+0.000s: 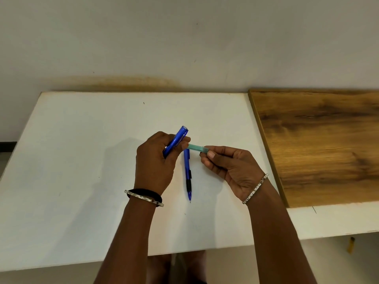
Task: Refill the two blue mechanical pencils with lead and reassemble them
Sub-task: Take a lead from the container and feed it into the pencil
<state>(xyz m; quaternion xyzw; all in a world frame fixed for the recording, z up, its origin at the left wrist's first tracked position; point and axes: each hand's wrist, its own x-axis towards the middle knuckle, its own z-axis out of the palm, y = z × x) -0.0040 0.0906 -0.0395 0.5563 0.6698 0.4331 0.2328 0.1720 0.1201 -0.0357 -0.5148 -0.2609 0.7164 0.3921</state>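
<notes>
My left hand (155, 160) grips a blue mechanical pencil (178, 139), which tilts up and away with its top end pointing to the upper right. My right hand (229, 165) pinches one end of a slim teal lead tube (196, 147). The tube's other end reaches my left thumb and fingertips. A second blue mechanical pencil (187, 173) with a black grip lies on the white table (82, 160) between my hands, tip toward me. Its far end is hidden behind the tube and my left fingers.
A brown wooden board (320, 144) lies on the table's right side, close to my right wrist. A pale wall stands right behind the table's far edge. The table's near edge runs just under my forearms.
</notes>
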